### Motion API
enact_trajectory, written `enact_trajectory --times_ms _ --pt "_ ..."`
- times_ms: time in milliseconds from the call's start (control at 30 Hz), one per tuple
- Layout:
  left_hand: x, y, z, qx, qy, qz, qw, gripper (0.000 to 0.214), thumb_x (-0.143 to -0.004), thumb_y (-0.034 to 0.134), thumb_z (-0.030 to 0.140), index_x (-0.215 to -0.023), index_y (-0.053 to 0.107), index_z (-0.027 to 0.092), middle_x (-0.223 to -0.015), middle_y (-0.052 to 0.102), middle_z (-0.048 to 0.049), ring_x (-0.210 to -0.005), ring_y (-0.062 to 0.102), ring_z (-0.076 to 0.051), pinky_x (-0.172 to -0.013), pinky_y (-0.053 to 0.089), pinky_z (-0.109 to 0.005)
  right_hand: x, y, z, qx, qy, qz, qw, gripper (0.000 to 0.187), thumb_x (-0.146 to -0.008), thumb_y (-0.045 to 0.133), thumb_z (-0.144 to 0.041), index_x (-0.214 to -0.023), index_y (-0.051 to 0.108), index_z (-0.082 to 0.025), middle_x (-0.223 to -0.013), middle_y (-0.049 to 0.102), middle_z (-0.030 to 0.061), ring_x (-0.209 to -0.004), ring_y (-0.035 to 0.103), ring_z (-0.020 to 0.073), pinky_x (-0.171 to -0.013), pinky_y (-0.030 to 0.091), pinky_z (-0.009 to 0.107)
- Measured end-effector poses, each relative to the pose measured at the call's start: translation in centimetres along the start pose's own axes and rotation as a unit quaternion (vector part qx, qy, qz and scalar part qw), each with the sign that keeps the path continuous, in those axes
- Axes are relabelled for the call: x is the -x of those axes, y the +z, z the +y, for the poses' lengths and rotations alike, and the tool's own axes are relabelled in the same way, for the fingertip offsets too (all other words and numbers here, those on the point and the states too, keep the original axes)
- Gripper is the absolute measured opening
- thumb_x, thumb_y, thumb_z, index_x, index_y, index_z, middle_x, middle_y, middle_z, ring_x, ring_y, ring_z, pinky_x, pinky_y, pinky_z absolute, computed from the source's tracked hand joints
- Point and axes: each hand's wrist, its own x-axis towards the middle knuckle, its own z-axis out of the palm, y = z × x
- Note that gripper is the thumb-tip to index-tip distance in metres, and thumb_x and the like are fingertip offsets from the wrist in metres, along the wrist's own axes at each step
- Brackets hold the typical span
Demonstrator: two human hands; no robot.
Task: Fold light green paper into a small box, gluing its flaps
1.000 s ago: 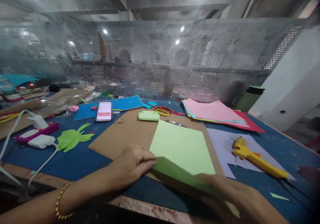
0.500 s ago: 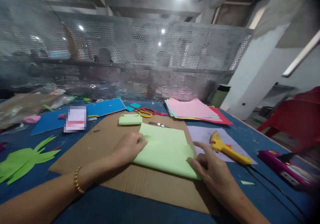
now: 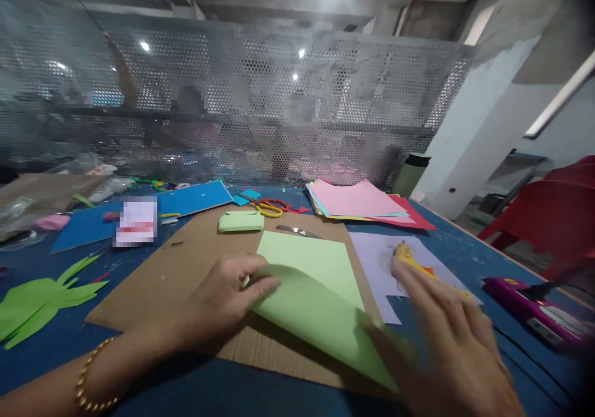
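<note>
A light green sheet of paper (image 3: pixel 320 318) lies on brown cardboard (image 3: pixel 162 280), its near part folded over and lifted toward me. My left hand (image 3: pixel 232 293) pinches the sheet's left edge between thumb and fingers, with a gold bead bracelet at the wrist. At the right edge is my right hand (image 3: pixel 450 324), blurred, its fingers stretched out and the thumb close to the paper. Whether that thumb touches the sheet I cannot tell. Beyond the sheet lie a small folded green paper piece (image 3: pixel 240 221) and a metal blade (image 3: pixel 297 230).
A yellow glue gun (image 3: pixel 404 251) rests on lilac paper (image 3: pixel 372 262), partly behind my right hand. Farther back are yellow-handled scissors (image 3: pixel 269 207) and stacked coloured paper (image 3: pixel 357 200). Green paper leaves (image 3: pixel 41 302) lie left; a purple power strip (image 3: pixel 534 311) lies right.
The near flap of the green sheet has risen and slanted. My right hand has moved right and toward me, its fingers straightening. My left hand keeps hold of the left edge.
</note>
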Motion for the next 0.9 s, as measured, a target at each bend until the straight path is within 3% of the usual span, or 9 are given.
enact_trajectory --times_ms 100,200,267,367,433,533,667,800,900 --pt "2.2 0.8 1.4 -0.165 0.218 0.023 0.962 0.021 -0.092 0.044 0.014 -0.081 0.062 0.018 -0.069 0.058 -0.0025 -0.064 0.051 -0.016 -0.063 0.040 -0.030 -0.3 -0.9 -1.7 0.016 -0.145 -0.056 0.988 0.038 -0.089 0.059 -0.031 -0.127 0.060 -0.024 -0.121 0.067 0.0081 -0.101 0.058 0.0289 -0.085 0.036 0.041" --pt "4.6 2.5 2.1 -0.317 0.337 0.100 0.881 0.024 -0.090 0.041 0.010 -0.075 0.058 0.019 -0.056 0.046 -0.0001 -0.048 0.038 -0.017 -0.049 0.033 -0.031 -1.0 -0.8 -3.0 -0.095 -0.152 -0.123 0.976 0.013 -0.087 0.059 -0.021 -0.097 0.066 -0.025 -0.091 0.070 -0.0001 -0.084 0.059 0.0201 -0.079 0.035 0.036" --pt "5.8 3.6 2.2 -0.346 0.329 0.141 0.867 0.025 -0.094 0.040 0.017 -0.080 0.060 0.020 -0.053 0.042 0.0009 -0.045 0.035 -0.017 -0.044 0.027 -0.032 -1.6 -0.4 -3.1 -0.139 -0.148 -0.112 0.973 0.013 -0.092 0.053 -0.020 -0.093 0.065 -0.025 -0.088 0.069 -0.0002 -0.084 0.059 0.0192 -0.080 0.035 0.036" --pt "6.9 4.3 2.3 -0.335 0.238 0.151 0.899 0.034 -0.099 0.035 0.037 -0.108 0.060 0.016 -0.069 0.057 -0.0058 -0.057 0.052 -0.021 -0.054 0.041 -0.035 -2.1 -0.1 -2.5 -0.130 -0.156 -0.032 0.979 0.020 -0.097 0.049 -0.028 -0.108 0.065 -0.025 -0.100 0.071 0.0056 -0.094 0.061 0.0252 -0.084 0.037 0.042" --pt "7.3 4.3 2.2 -0.309 0.183 0.141 0.923 0.049 -0.098 0.036 0.048 -0.129 0.050 0.012 -0.087 0.065 -0.0126 -0.073 0.060 -0.026 -0.067 0.048 -0.039 -2.0 -0.2 -1.7 -0.123 -0.137 0.041 0.982 0.024 -0.094 0.055 -0.026 -0.116 0.064 -0.027 -0.107 0.070 0.0079 -0.099 0.062 0.0292 -0.085 0.041 0.046" --pt "7.5 3.9 1.6 -0.273 0.153 0.110 0.943 0.053 -0.094 0.048 0.041 -0.139 0.042 0.012 -0.100 0.067 -0.0160 -0.086 0.063 -0.028 -0.076 0.050 -0.040 -1.3 -0.5 -0.4 -0.154 -0.081 0.089 0.981 0.033 -0.090 0.058 -0.017 -0.120 0.062 -0.031 -0.117 0.068 0.0076 -0.101 0.065 0.0283 -0.088 0.049 0.046" --pt "6.8 2.4 0.5 -0.297 0.173 0.109 0.933 0.029 -0.088 0.044 0.015 -0.110 0.063 0.021 -0.087 0.067 -0.0098 -0.076 0.062 -0.023 -0.074 0.049 -0.038 0.4 -0.2 1.4 -0.177 -0.091 -0.021 0.980 0.031 -0.094 0.052 -0.020 -0.123 0.057 -0.030 -0.117 0.071 0.0063 -0.096 0.072 0.0224 -0.074 0.059 0.030" --pt "6.2 0.6 -0.2 -0.413 0.182 0.134 0.882 0.036 -0.089 0.034 0.004 -0.104 0.064 0.015 -0.090 0.067 -0.0107 -0.082 0.060 -0.024 -0.081 0.044 -0.042 1.2 0.6 1.9 -0.178 -0.145 -0.067 0.971 0.036 -0.090 0.053 -0.012 -0.123 0.055 -0.026 -0.105 0.075 0.0043 -0.088 0.074 0.0178 -0.071 0.059 0.021" --pt "6.8 0.2 0.0 -0.457 0.153 0.088 0.872 0.028 -0.086 0.041 0.005 -0.098 0.064 0.015 -0.086 0.065 -0.0103 -0.075 0.055 -0.024 -0.072 0.041 -0.040 0.7 1.0 1.3 -0.218 -0.172 -0.148 0.949 0.032 -0.089 0.055 -0.014 -0.121 0.056 -0.021 -0.106 0.071 0.0082 -0.092 0.070 0.0180 -0.072 0.057 0.022"
